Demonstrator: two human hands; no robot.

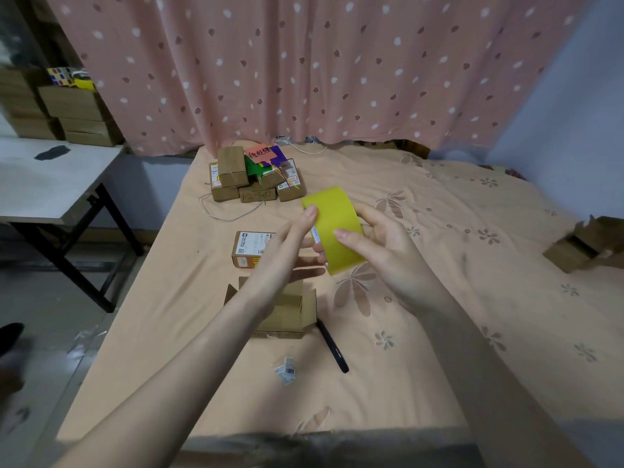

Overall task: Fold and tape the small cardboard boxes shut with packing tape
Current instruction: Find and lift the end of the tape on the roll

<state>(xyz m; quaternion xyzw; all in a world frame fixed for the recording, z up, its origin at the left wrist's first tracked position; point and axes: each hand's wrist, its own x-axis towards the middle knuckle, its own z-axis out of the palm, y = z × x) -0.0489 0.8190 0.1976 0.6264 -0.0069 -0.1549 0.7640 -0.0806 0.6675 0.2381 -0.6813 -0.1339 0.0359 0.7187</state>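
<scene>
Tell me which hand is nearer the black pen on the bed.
Left. The left hand hovers over the open box, just beside the black pen; the right hand, gripping the yellow tape roll, sits higher and farther from it.

L hand [290,241] raised, fingers straight | R hand [378,244] raised, prob. gripping
</scene>
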